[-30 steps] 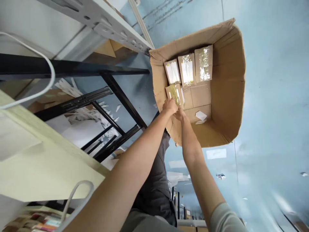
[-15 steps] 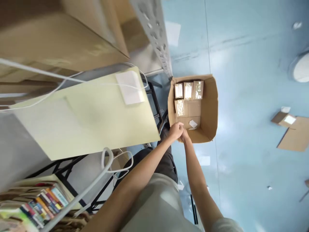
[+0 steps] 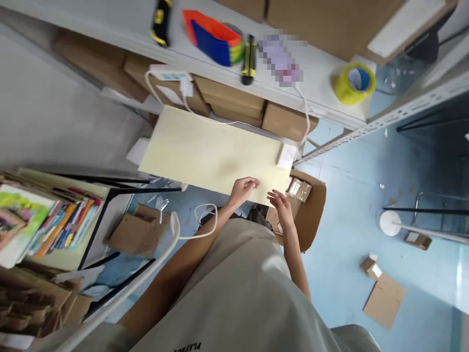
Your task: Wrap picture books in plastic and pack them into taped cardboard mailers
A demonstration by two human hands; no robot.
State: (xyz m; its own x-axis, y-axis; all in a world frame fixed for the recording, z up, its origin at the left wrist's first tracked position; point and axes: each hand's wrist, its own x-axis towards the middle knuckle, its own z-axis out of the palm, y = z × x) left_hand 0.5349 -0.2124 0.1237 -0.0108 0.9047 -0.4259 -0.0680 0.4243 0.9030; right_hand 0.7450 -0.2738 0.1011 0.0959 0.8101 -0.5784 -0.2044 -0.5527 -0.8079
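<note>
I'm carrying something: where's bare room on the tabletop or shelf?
The pale yellow rectangular tabletop is bare left of the white rectangular item, in front of the white cable. On the pale metal shelf, a smaller gap separates the yellow tape roll from the lilac item; further left, yellow-black cutters crowd it.

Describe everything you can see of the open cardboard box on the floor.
The cardboard box is brown and open-topped, with tall, slightly bowed walls. It stands upright on the blue floor, partly hidden by the pale yellow tabletop. Small taped parcels lie inside, towards its far end. The right hand overlaps it in view, apparently without touching.
</note>
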